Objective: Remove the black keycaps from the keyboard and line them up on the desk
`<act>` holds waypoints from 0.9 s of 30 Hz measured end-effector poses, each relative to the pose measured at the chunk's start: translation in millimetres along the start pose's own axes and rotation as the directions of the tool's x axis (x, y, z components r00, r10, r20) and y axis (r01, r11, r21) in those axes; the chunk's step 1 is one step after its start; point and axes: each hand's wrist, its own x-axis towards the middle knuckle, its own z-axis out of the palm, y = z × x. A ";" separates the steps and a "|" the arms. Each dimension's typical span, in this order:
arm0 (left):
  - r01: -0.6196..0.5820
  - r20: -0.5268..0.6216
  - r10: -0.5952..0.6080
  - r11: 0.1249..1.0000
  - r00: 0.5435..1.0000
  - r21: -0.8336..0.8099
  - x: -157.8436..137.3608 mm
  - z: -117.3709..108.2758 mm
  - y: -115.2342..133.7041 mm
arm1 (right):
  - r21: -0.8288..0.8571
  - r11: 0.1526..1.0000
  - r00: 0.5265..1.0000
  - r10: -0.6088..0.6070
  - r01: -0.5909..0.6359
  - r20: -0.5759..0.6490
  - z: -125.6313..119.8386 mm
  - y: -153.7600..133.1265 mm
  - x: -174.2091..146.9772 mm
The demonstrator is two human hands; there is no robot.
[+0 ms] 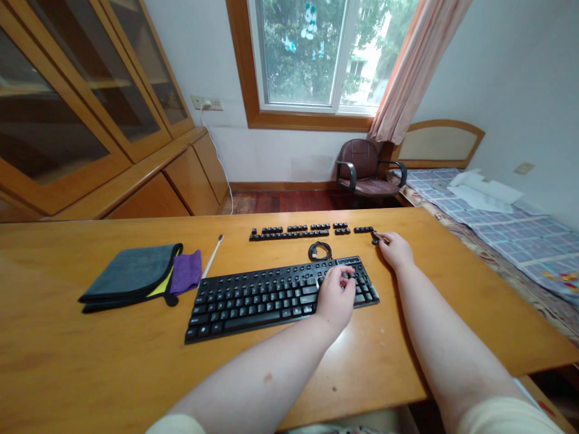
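Observation:
A black keyboard (pixel 257 301) lies at a slant on the wooden table, with bare key sockets along its top row. My left hand (pixel 337 295) rests over its right part, fingers loosely curled and a little apart, hiding some keys; I see nothing held. Farther right, my right hand (pixel 397 250) reaches to the end of the loose keycaps (pixel 289 235), which stand in two rows behind the keyboard. Its fingertips are closed on a small dark keycap (pixel 375 241) beside the row's end. A coiled black USB cable (pixel 320 251) sits between the keyboard and those rows.
Left of the keyboard are a folded grey cloth (pixel 131 274), a purple cloth (pixel 186 271) and a white brush (pixel 212 256). Beyond the wooden table (pixel 90 367) stand a brown armchair (pixel 362 166) and, to the right, a bed (pixel 511 235). A glass-door cabinet (pixel 104 114) fills the left side.

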 end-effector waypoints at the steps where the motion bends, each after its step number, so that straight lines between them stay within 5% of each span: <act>1: -0.002 0.000 0.002 1.000 1.000 0.001 0.1 -0.2 0.2 | 0.000 1.000 1.000 0.002 -0.002 0.004 -0.1 -0.1 0.0; 18: -0.014 -0.005 0.014 1.000 1.000 -0.004 -0.6 -1.2 3.8 | 0.086 0.996 0.997 0.021 -0.015 -0.073 -3.9 -0.6 -1.9; 27: -0.008 -0.001 0.009 1.000 1.000 0.013 -0.8 -0.5 3.7 | 0.072 0.996 0.995 -0.059 0.054 0.078 -19.3 -4.5 -7.2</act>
